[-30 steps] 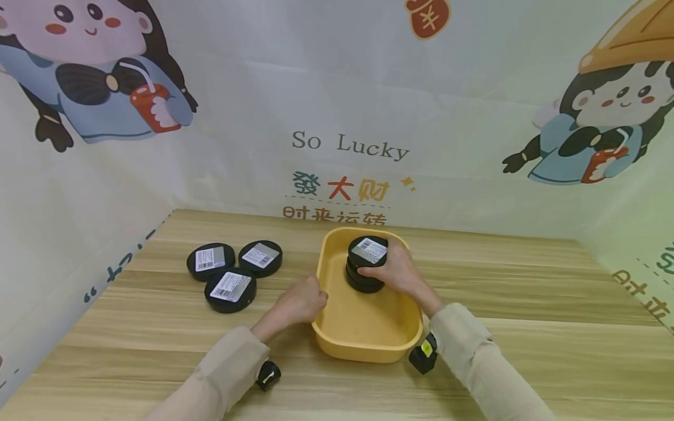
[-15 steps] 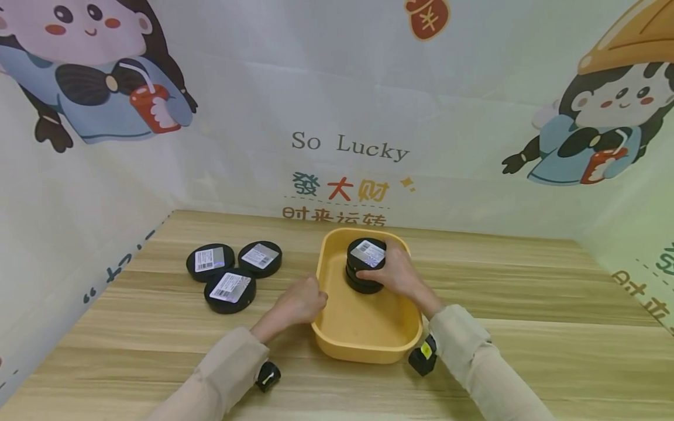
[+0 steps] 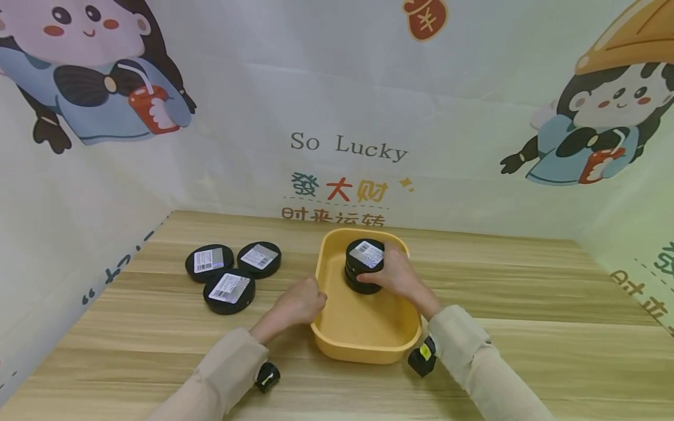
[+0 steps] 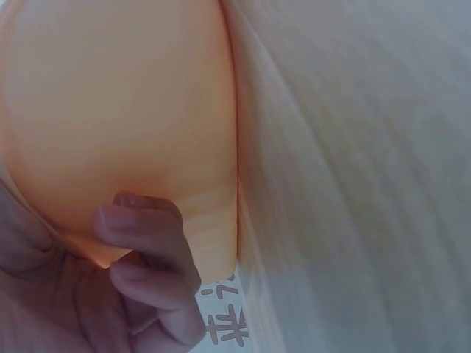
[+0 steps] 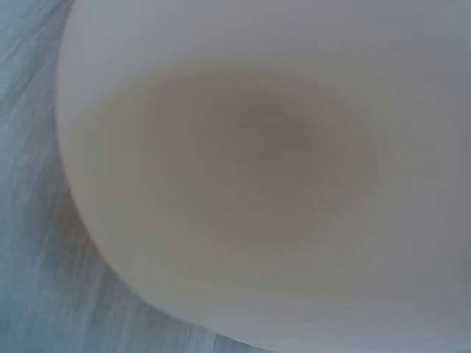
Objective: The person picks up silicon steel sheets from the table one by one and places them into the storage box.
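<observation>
In the head view, a yellow plastic basin (image 3: 363, 327) stands on the table. Its left rim is held by my left hand (image 3: 296, 301), whose curled fingers also show against the basin's wall (image 4: 125, 95) in the left wrist view. My right hand (image 3: 397, 272) reaches over the far right side and grips a round black labelled case (image 3: 365, 255). That case sits on a lower black case (image 3: 362, 285) inside the basin, near the far end. The basin's pale wall (image 5: 257, 162) fills most of the right wrist view, where the hand is hidden.
Left of the basin, three more round black cases lie flat and close together: a far-left case (image 3: 209, 262), a far-right case (image 3: 259, 259) and a near case (image 3: 229, 290). A printed cloth backdrop (image 3: 347, 93) closes off the wooden table's (image 3: 526, 286) back and sides.
The upper black case in my right hand has shifted very slightly toward me, settling more squarely over the lower one. My left hand stays on the rim, and the basin looks unmoved.
</observation>
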Tool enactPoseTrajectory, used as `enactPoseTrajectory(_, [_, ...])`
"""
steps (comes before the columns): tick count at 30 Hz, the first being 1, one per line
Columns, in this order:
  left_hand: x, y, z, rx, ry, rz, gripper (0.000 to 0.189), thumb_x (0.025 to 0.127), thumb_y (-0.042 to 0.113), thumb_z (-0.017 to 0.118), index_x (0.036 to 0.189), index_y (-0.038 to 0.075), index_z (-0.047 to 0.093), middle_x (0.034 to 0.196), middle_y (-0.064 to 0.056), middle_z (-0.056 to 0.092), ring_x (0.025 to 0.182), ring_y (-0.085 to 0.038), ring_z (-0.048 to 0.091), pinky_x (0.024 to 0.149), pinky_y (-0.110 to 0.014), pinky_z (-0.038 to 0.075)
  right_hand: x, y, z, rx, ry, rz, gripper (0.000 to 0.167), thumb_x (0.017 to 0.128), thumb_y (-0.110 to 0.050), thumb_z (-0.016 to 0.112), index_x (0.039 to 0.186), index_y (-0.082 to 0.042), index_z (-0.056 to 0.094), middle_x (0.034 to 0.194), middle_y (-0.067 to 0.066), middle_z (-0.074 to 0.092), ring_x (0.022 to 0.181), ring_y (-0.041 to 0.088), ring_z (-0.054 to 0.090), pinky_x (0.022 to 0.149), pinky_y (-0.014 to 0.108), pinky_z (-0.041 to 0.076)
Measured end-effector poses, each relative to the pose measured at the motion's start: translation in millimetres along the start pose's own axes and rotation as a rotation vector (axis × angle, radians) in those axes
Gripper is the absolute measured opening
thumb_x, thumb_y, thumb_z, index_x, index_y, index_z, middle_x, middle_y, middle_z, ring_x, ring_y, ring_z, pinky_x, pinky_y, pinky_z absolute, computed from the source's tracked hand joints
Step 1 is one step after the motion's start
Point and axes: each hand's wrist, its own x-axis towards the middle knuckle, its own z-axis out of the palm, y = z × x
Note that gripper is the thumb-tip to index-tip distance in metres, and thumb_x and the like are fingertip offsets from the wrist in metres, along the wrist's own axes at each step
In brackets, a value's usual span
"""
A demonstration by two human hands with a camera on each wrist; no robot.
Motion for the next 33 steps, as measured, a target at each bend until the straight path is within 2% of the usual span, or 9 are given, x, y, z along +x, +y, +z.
enactPoseTrajectory(6, [1.0,1.3,0.9,-0.007,-0.009,-0.004,0.021,0.084,0.012,0.044,0.093,-0.007,0.050,0.067,-0.009,0.047,0.055,-0.019,0.045,0.045,-0.027,0.034,-3.6,-1,-2,-0.036,-0.005,0.013,0.074,0.063,-0.020,0.079,0.116,0.014,0.040,0.102,0.024,0.053,0.097,0.032,0.050,0.086,0.041,0.041])
enactPoseTrajectory(12, [1.7,0.4,1.5,-0.011,-0.005,0.000,0.020,0.084,0.012,0.044,0.091,-0.006,0.051,0.066,-0.008,0.047,0.055,-0.019,0.045,0.046,-0.027,0.034,-8.0,-4,-6,-0.047,-0.033,0.025,0.079,0.064,-0.017,0.078,0.121,0.015,0.034,0.110,0.027,0.050,0.104,0.035,0.048,0.092,0.041,0.038])
enactPoseTrajectory(17, [2.2,-0.3,2.3,-0.018,-0.011,-0.002,0.022,0.085,0.012,0.044,0.094,-0.007,0.050,0.067,-0.008,0.047,0.055,-0.019,0.045,0.046,-0.027,0.034,-14.6,-9,-13,-0.071,-0.080,0.031,0.086,0.066,-0.015,0.077,0.128,0.016,0.026,0.121,0.032,0.043,0.113,0.040,0.042,0.096,0.044,0.034])
enactPoseTrajectory(25, [3.0,-1.6,3.4,-0.019,-0.008,-0.004,0.022,0.085,0.012,0.044,0.094,-0.007,0.050,0.067,-0.009,0.047,0.054,-0.018,0.046,0.045,-0.026,0.035,-33.7,-10,-29,-0.038,-0.083,0.031,0.083,0.075,-0.015,0.069,0.132,0.015,0.018,0.131,0.037,0.027,0.123,0.044,0.029,0.100,0.049,0.026])
enactPoseTrajectory(29, [3.1,-1.4,2.7,-0.014,0.000,-0.001,0.022,0.085,0.012,0.045,0.092,-0.007,0.050,0.066,-0.009,0.047,0.054,-0.018,0.046,0.045,-0.026,0.035,-43.5,-5,-36,-0.085,-0.097,0.076,0.085,0.076,-0.019,0.068,0.132,0.018,0.015,0.130,0.039,0.026,0.118,0.046,0.034,0.098,0.049,0.030])
enactPoseTrajectory(33, [3.8,-1.4,2.0,-0.010,0.000,-0.002,0.019,0.085,0.012,0.045,0.090,-0.006,0.051,0.066,-0.008,0.048,0.054,-0.018,0.046,0.045,-0.026,0.035,-52.5,3,-38,-0.124,-0.156,0.151,0.088,0.076,-0.022,0.068,0.130,0.021,0.013,0.125,0.041,0.033,0.113,0.044,0.041,0.094,0.047,0.036])
